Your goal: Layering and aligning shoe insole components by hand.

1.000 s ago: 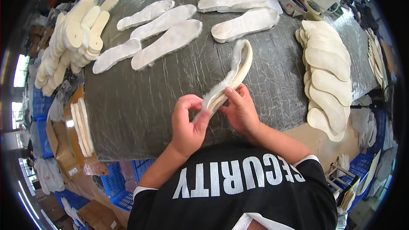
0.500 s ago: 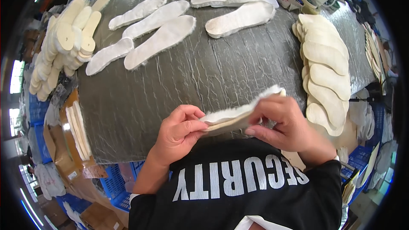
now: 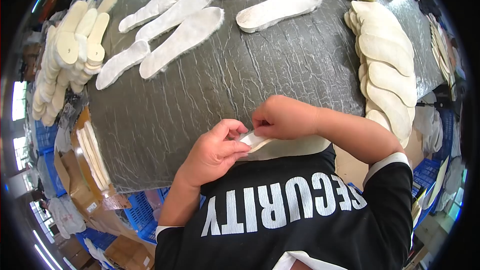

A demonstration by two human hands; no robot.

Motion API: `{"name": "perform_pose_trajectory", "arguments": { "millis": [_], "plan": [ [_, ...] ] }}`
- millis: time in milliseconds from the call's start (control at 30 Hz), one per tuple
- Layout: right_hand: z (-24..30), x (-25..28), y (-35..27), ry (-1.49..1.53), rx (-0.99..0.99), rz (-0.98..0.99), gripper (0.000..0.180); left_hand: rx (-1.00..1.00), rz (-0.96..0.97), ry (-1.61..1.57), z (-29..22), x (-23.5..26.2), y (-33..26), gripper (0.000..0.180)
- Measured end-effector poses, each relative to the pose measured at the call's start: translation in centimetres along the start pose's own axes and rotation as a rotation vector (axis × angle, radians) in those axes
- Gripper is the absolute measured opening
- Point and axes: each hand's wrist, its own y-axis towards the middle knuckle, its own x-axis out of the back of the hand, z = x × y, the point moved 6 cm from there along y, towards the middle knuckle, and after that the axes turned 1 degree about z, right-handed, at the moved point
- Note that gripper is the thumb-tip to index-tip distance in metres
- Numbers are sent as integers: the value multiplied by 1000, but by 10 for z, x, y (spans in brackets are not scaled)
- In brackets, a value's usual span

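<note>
Close to my body, at the table's front edge, is a cream insole point(image 3: 300, 148) with white fleece showing at its left end. My left hand point(image 3: 212, 152) pinches that end between thumb and fingers. Across from it, my right hand point(image 3: 286, 118) is closed on the fleece beside the left fingertips, its forearm reaching in from the right over the insole. The right fingertips are partly hidden behind the hand. Most of the fleece side is out of sight.
White fleece insoles point(image 3: 182, 42) lie spread over the dark, wrinkled tabletop point(image 3: 200, 95). Cream insoles are heaped at the left point(image 3: 67, 47), and an overlapping row of cream insoles point(image 3: 387, 70) runs along the right. Blue crates point(image 3: 140, 215) stand below the table's front edge.
My right hand has moved left along the insole from its right end to beside my left hand. The insole now lies lower and flatter against my body. The view has shifted slightly.
</note>
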Motion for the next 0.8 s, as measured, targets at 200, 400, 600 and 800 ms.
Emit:
{"name": "perform_pose_trajectory", "arguments": {
  "millis": [200, 400, 600, 800],
  "plan": [
    [11, 8, -12, -62, 205, -217, 13, 172, -106, 40, 7, 2, -6, 14],
    [14, 7, -17, 91, 310, -219, 11, 171, -170, 45, 3, 1, -2, 9],
    [14, 5, -17, 136, 334, -186, 10, 105, -168, 120, -3, -2, -4, 13],
    [14, 3, -18, 169, 333, -154, 9, 144, -163, 197, -10, 0, 1, 13]
  ]
}}
